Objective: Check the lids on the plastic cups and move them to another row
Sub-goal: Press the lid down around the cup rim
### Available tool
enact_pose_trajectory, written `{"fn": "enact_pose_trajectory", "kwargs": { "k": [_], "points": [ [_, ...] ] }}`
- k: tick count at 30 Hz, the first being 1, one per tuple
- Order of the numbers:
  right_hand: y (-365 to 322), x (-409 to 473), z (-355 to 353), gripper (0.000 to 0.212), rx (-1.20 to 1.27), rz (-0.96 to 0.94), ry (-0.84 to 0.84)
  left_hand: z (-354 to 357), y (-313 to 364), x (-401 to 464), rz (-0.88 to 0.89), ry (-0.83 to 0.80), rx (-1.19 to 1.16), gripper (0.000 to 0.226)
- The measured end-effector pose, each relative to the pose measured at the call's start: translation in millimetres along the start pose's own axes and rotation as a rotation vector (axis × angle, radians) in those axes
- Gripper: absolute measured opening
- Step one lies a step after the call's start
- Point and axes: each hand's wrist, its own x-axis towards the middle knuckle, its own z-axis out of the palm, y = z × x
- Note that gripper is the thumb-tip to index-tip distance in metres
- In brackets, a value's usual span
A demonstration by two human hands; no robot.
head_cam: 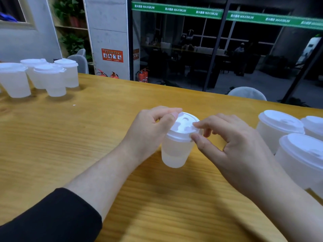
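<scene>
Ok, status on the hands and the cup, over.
Left hand and right hand both pinching the lid rim. Cup upright on table, mid-check. Nothing blocking; cup groups far left and right.

Left hand [152, 126], right hand [232, 142] (fingers curled)

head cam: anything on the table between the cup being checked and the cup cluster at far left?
Nothing in the head view: only bare wooden table lies between the held cup and the far-left cluster of lidded cups, apart from a tiny white speck.
</scene>
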Motion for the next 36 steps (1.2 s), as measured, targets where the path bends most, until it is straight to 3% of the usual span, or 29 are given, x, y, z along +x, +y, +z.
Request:
{"fn": "enact_pose_trajectory", "kwargs": {
  "k": [6,10,13,15,17,21,24,27,31,36],
  "points": [
    [-6,0,1,0.040,-0.016,0.024,-0.003,-1,0,-1,0.019,-0.015,0.025,0.039],
    [-5,4,2,0.051,0.127,0.088,0.052,0,-1,-1,0.016,-0.010,0.053,0.035],
    [-8,20,0,0.089,0.196,0.127,-0.132,-1,2,-1,-0.013,0.058,0.021,0.055],
    [-14,32,2,0.102,0.192,0.162,-0.326,-3,5,0,-0.064,0.146,-0.060,0.064],
    [-17,39,7,0.098,0.195,0.176,-0.415,-6,6,1,-0.161,0.225,-0.098,0.066],
    [-15,40,20,0.080,0.279,0.247,-0.269,-7,4,0,-0.378,0.225,-0.165,0.057],
    [-9,40,21,0.076,0.445,0.330,-0.056,-4,3,-1,-0.484,0.109,-0.267,0.056],
    [-6,44,15,0.088,0.577,0.387,0.095,12,6,-4,-0.528,-0.082,-0.506,0.053],
    [-1,45,2,0.108,0.584,0.393,0.017,35,14,1,-0.672,-0.057,-0.866,0.049],
    [6,44,-16,0.093,0.522,0.234,-0.152,28,17,6,-0.849,-0.109,-0.813,0.032]
  ]
}}
